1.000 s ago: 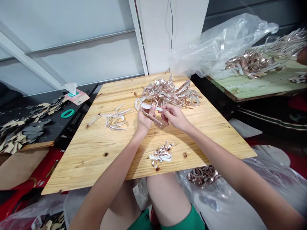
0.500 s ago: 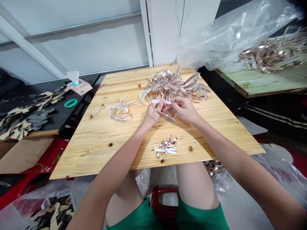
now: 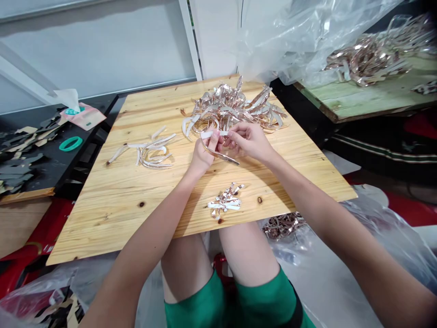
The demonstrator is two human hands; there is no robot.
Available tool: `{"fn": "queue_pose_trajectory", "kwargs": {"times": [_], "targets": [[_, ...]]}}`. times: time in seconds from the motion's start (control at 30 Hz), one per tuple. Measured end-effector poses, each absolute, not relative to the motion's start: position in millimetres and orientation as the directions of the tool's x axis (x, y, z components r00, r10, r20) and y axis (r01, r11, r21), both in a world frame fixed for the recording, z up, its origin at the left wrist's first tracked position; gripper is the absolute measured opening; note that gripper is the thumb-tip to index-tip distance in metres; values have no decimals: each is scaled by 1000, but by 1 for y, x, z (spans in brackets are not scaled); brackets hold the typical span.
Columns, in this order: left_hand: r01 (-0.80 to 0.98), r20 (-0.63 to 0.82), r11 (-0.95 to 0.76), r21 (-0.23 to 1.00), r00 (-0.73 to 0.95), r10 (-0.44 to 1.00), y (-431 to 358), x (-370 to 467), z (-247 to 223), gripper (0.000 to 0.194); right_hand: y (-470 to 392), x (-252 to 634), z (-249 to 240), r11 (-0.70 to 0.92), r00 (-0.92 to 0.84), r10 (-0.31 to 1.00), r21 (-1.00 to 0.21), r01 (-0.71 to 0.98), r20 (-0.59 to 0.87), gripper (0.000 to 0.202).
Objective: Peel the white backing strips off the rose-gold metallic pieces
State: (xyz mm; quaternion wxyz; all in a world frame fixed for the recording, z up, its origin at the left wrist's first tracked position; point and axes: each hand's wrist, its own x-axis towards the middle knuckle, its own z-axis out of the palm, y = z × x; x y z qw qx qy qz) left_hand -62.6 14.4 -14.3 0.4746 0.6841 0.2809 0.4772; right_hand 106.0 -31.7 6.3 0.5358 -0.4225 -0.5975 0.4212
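Between my two hands is a narrow strip (image 3: 206, 135), white on one face and shiny rose gold on the other. My left hand (image 3: 205, 152) pinches it near its left end, and its loose metallic tail curls down below the fingers. With thumb and fingertips, my right hand (image 3: 251, 142) grips the same strip farther right. Just behind the hands lies a tangled heap of rose-gold strips (image 3: 235, 102). Nearer me is a small pile of short scraps (image 3: 226, 201). Several separate strips (image 3: 155, 152) lie to the left of my hands.
The wooden board (image 3: 102, 218) bears all these piles. At left, a dark table holds a tissue pack (image 3: 83, 116), a green ring (image 3: 70, 144) and grey-beige scraps (image 3: 20, 171). On the right, a green-topped table (image 3: 362, 102) carries more metallic strips beside clear plastic sheeting (image 3: 307, 32).
The camera view has shifted, so the board and piles appear farther left and slightly higher. Both hands keep hold of the strip; its hanging tail now bows out in a wider curve.
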Motion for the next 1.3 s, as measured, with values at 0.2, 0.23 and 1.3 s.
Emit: {"fn": "queue_pose_trajectory", "kwargs": {"times": [0.2,0.23,1.3], "targets": [[-80,349,-345,935,365,863,14,-62,-11,54,-29,107,5,273,-140,953,-962,21,267,24],[-75,348,-346,935,371,861,14,-62,-12,55,-28,107,4,271,-121,956,-962,32,266,20],[374,489,-683,628,493,720,0,-62,-13,28,-28,103,-5,130,52,982,-849,513,182,31]]}}
